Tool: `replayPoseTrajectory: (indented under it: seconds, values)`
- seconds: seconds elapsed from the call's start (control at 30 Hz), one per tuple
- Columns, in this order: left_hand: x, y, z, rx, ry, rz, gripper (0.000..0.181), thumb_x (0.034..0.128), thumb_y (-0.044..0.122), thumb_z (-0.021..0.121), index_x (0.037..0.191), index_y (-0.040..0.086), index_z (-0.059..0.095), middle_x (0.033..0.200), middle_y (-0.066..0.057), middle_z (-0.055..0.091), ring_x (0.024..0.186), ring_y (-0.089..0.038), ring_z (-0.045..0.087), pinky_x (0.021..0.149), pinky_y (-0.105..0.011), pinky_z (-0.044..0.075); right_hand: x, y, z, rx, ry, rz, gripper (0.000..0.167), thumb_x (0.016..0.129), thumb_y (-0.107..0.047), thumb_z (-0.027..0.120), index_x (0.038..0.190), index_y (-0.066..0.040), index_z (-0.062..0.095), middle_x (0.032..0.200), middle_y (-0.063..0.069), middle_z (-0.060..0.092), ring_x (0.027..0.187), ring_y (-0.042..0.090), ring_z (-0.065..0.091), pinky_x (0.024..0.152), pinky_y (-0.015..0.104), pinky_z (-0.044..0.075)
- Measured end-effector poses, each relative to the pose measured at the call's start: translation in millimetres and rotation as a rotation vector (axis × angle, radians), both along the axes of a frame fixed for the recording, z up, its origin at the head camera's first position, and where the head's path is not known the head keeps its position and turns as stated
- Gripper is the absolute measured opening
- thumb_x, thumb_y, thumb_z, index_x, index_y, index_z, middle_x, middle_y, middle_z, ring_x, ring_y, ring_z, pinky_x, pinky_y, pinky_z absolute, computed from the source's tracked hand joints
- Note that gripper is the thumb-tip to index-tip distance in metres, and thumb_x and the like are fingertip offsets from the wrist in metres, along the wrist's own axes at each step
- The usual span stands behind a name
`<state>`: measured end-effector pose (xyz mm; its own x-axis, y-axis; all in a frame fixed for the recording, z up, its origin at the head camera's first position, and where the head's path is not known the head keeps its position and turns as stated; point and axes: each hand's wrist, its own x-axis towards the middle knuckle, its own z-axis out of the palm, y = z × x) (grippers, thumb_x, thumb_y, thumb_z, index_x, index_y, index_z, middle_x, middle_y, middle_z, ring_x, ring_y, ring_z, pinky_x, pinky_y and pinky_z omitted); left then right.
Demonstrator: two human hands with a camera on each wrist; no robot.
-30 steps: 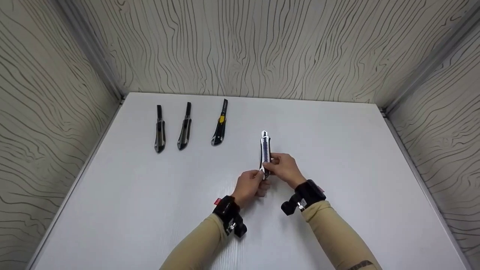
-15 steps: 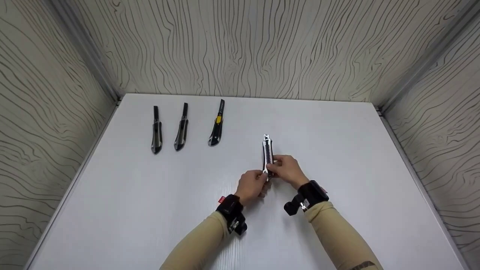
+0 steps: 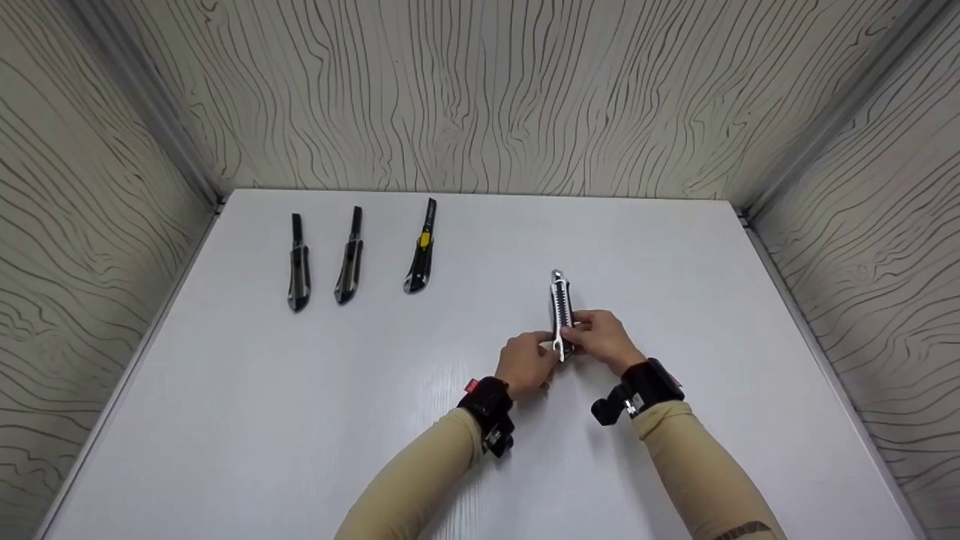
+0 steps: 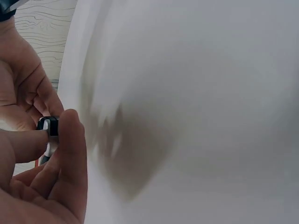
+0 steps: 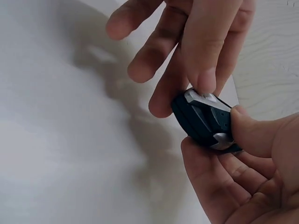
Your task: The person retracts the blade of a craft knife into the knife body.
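Observation:
A silver and black utility knife (image 3: 561, 304) is held between both hands over the white table, its narrow tip pointing away from me. My left hand (image 3: 527, 365) pinches the near end; in the right wrist view its thumb (image 5: 205, 79) lies on the silver part. My right hand (image 3: 604, 337) grips the handle from the right, thumb on top. Seen end-on in the left wrist view, the knife (image 4: 52, 128) is mostly hidden by fingers. Further left lie a black knife with a yellow slider (image 3: 424, 247) and two dark grey knives, a middle one (image 3: 349, 259) and a leftmost one (image 3: 298, 266).
The white table (image 3: 300, 420) is bounded by a wood-patterned back wall (image 3: 465, 97) and matching side walls. Each forearm carries a black wrist camera, the left one (image 3: 487, 409) and the right one (image 3: 649, 386).
Both hands have shifted right with the utility knife, which has turned slightly. The left fingers have slid toward its near end. The three lying knives appear further left as the view shifted.

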<state>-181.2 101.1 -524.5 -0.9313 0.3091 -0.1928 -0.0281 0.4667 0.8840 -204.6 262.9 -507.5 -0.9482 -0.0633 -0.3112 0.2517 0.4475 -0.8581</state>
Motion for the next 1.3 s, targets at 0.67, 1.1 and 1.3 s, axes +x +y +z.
replayPoseTrajectory:
  seconds: [0.67,1.1,1.3]
  values:
    - [-1.1,68.7,8.5,0.058,-0.175,-0.153,0.047,0.0919,0.006,0.060,0.138,0.017,0.055,0.091,-0.002,0.071,0.066,-0.019,0.069,0.053,-0.024,0.055,6.1,78.8,8.8,0.092,-0.048,-0.068,0.046,0.096,-0.007,0.057,0.134,0.017,0.045,0.112,0.028,0.066,0.078,0.008,0.066,0.073,0.025,0.059]
    - [1.9,55.4,14.1,0.085,-0.161,-0.168,0.036,0.0959,0.010,0.057,0.131,0.007,0.059,0.101,-0.010,0.072,0.078,-0.021,0.070,0.056,-0.025,0.058,4.1,90.3,2.3,0.330,-0.046,-0.094,0.046,0.093,-0.014,0.062,0.129,0.013,0.053,0.104,0.022,0.068,0.073,0.010,0.061,0.062,0.020,0.048]
    - [0.1,45.3,13.1,0.062,-0.147,-0.154,0.033,0.0967,0.013,0.057,0.129,0.007,0.061,0.099,-0.006,0.072,0.077,-0.020,0.070,0.056,-0.025,0.058,4.4,90.2,1.2,0.427,-0.028,-0.094,0.047,0.092,-0.018,0.063,0.130,0.009,0.055,0.108,0.024,0.067,0.083,0.020,0.062,0.065,0.021,0.045]
